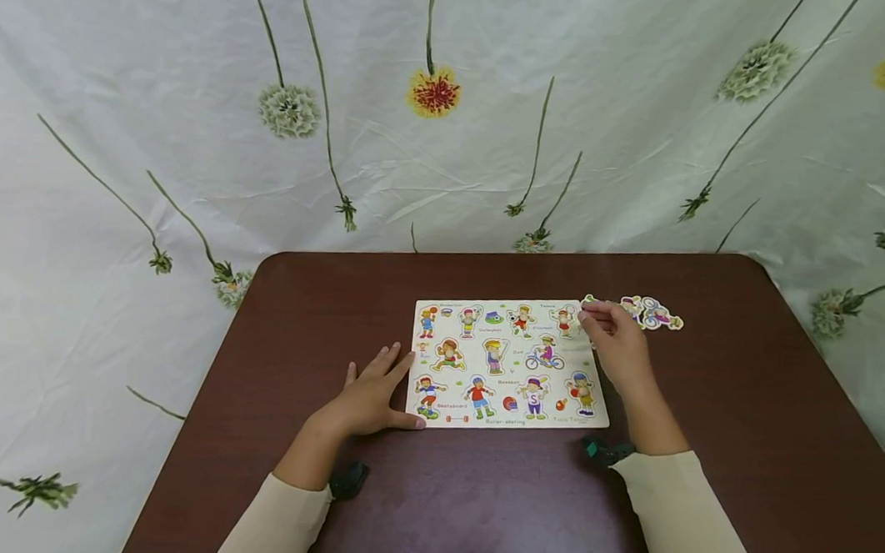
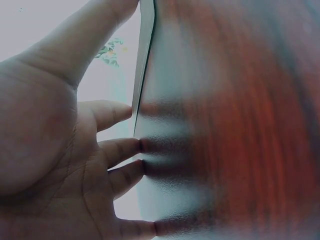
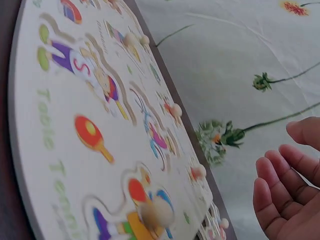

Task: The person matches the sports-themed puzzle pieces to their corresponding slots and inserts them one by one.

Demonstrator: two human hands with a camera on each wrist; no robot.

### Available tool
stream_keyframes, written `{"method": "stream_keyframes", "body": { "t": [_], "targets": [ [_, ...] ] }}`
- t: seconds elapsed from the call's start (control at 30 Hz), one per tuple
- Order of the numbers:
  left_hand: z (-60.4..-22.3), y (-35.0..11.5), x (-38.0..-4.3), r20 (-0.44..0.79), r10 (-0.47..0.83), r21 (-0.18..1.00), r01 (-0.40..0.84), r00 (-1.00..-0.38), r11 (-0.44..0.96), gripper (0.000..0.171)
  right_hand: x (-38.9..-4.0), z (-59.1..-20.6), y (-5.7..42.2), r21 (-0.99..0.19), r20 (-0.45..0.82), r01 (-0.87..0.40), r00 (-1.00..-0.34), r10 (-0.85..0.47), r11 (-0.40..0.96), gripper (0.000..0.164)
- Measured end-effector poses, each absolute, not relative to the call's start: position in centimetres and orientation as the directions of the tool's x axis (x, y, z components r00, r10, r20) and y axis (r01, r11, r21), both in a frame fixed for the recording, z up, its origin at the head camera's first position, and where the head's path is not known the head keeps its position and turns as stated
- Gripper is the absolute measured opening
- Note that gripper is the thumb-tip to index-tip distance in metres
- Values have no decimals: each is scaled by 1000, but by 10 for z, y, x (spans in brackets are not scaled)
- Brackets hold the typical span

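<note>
A wooden peg puzzle board (image 1: 514, 335) printed with cartoon sports figures lies on the table. Along its left edge rests my left hand (image 1: 369, 396), fingers spread; in the left wrist view the thumb and a fingertip touch the board's edge. My right hand (image 1: 621, 346) is over the board's upper right corner, beside loose puzzle pieces (image 1: 657, 314). In the right wrist view its fingers (image 3: 270, 205) are loosely bent, with nothing seen between them. Round wooden knobs stand on some figures, such as the table tennis player (image 3: 135, 222). One piece (image 1: 588, 299) is partly hidden behind the right hand.
The dark brown table (image 1: 321, 303) has rounded far corners. Behind it hangs a white flower-print cloth (image 1: 478, 170). Dark devices sit at both wrists, one near the board's lower right corner.
</note>
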State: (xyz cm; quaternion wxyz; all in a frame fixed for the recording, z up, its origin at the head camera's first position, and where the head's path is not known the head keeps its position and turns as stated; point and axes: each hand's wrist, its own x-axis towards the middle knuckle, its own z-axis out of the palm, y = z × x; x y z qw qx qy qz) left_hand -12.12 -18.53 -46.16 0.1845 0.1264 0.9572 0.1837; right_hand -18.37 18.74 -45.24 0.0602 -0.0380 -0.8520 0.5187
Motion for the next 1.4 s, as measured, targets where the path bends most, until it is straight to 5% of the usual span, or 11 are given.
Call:
{"method": "stream_keyframes", "body": {
  "t": [0.5, 1.07, 1.4],
  "targets": [
    [-458, -186, -120, -310, 307, 398, 170, -900, 901, 107, -194, -452, 229, -836, 76, 59, -972, 221, 546, 32],
    [-460, -186, -120, -305, 308, 407, 168, -901, 898, 106, -203, -471, 258, -605, 0, 19, -1000, 24, 796, 23],
    [-460, -186, -119, -307, 311, 414, 168, -899, 895, 106, -201, -472, 261, -556, -31, -21, -998, -46, 831, 25]
  ]
}}
